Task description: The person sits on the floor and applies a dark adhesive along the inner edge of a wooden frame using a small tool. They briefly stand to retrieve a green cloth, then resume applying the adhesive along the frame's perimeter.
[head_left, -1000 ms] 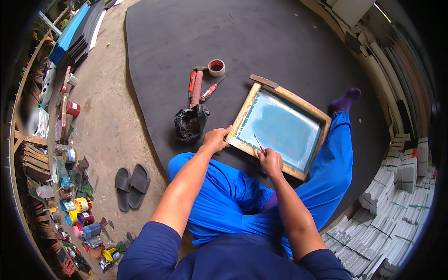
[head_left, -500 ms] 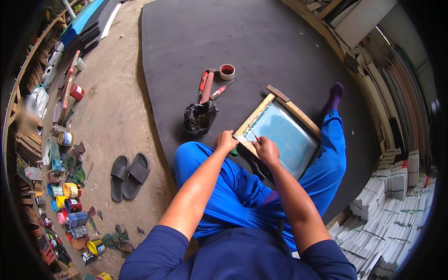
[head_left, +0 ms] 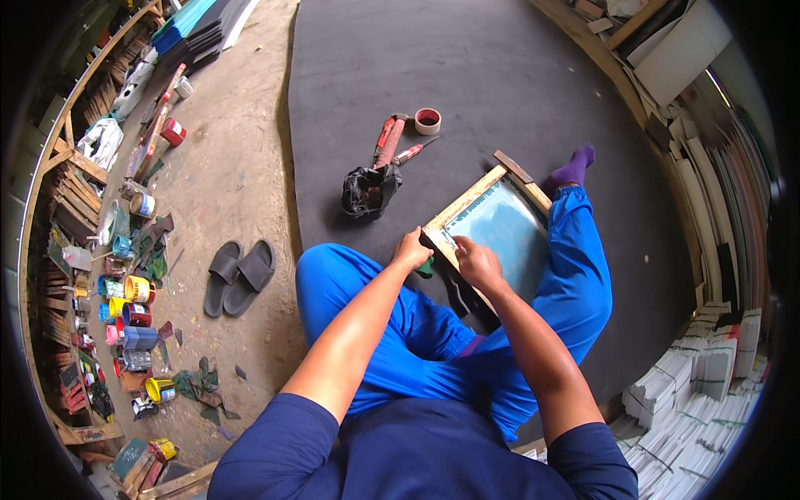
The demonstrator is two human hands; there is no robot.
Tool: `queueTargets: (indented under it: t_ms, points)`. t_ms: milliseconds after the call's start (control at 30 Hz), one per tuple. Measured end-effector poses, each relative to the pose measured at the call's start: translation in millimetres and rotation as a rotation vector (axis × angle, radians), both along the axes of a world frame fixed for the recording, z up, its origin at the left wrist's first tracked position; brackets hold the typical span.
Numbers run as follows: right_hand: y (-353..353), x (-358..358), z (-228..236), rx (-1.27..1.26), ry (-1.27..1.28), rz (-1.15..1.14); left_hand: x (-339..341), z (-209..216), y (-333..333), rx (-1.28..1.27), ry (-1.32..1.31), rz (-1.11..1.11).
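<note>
A wood-edged screen frame [head_left: 467, 197] with a teal, partly stripped mesh [head_left: 508, 233] rests tilted between my legs, on the black sheet. My left hand [head_left: 411, 250] is closed around its near left corner. Over the near side, my right hand [head_left: 479, 264] is closed on a slim red-handled tool [head_left: 459, 248] pointing at the mesh edge; its tip is hard to make out. A brown wooden block [head_left: 513, 167] lies against the frame's far corner. Something dark green [head_left: 426, 268] shows under my left hand.
Ahead lie a hammer [head_left: 390, 143] with its end in a black plastic bag [head_left: 367, 193], a red-handled screwdriver [head_left: 408, 154] and a tape roll [head_left: 427, 122]. Slippers [head_left: 240, 277] and paint cans [head_left: 138, 289] stand left; stacked white bundles [head_left: 683, 400] lie right.
My view has shifted, so the scene sits differently. My right hand has moved slightly along the frame's near edge with the red-handled tool; my left hand keeps its hold on the corner.
</note>
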State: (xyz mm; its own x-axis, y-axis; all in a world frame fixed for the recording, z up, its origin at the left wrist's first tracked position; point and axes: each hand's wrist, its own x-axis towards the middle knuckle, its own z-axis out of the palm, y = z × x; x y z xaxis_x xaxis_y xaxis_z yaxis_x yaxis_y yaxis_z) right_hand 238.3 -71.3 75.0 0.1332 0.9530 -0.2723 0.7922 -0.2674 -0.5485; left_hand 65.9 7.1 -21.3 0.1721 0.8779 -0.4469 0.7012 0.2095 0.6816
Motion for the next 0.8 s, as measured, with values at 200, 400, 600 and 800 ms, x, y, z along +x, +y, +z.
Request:
queueTargets:
  t_ms: [200, 400, 600, 800]
  points:
    - [-4, -1, -17, 0.013, 0.093, 0.019, -8, -2, -5, 0.1, 0.022, -0.026]
    - [0, -3, -35, 0.007, 0.087, -0.003, 4, -10, -10, 0.137, -0.116, 0.049]
    - [4, -6, -35, -0.019, 0.094, -0.035, 8, -23, -13, 0.159, -0.171, 0.125]
    - [10, -12, -19, -0.095, 0.066, -0.065, 11, -6, -15, 0.111, -0.144, 0.115]
